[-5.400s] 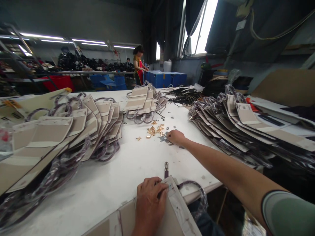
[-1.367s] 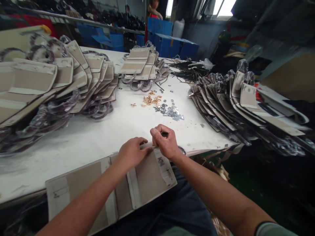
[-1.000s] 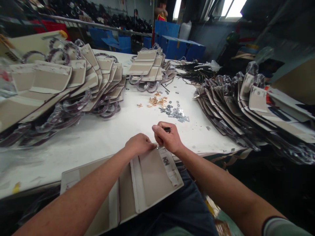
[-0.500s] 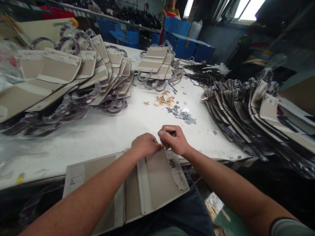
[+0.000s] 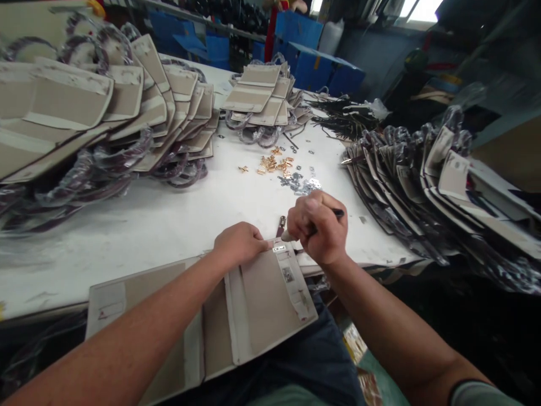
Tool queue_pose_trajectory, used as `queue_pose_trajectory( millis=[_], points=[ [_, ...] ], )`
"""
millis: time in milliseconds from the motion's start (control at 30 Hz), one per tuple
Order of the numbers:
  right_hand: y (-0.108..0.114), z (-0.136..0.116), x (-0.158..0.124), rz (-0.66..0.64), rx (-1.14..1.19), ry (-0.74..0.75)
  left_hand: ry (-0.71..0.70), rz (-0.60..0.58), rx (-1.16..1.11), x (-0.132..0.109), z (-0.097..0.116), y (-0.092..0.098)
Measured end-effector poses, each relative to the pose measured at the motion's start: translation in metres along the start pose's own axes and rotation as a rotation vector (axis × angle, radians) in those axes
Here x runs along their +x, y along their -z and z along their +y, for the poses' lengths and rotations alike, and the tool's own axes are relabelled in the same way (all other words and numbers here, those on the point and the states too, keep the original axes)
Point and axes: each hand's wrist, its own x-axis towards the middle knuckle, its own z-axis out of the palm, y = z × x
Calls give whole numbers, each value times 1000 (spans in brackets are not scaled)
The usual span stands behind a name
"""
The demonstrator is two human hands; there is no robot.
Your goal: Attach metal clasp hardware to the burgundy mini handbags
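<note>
A flat beige bag panel with pale strips lies across my lap and against the table edge. My left hand is closed on its upper edge, fingertips beside a small shiny metal plate. My right hand is wrapped in a fist round a dark-handled tool; a pale tip points down near the panel's corner, and its exact kind is hidden. Just beyond that corner a dark strap end with a metal fitting rests on the table. A second metal plate sits lower on the pale strip.
Gold-coloured fittings and thin silver plates are scattered on the white table. Stacked bag panels with plastic-wrapped handles stand left, at the back and right. Black straps lie behind; a person stands by blue boxes.
My right hand has lifted off the panel's edge and moved right with the tool, uncovering the metal plate and strap end. My left hand stays on the edge; the view has shifted slightly.
</note>
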Motion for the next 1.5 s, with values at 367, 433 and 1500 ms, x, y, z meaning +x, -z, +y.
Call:
queue_pose_trajectory(
  millis=[367,433,1500],
  points=[
    [5,14,-6,-34,-61,22,-313,451,119,-46,2,-23],
    [8,13,-7,-39,-52,30,-521,577,134,-73,-4,-45],
    [45,18,-43,309,567,-164,-729,263,368,-118,-12,-99]
  ],
)
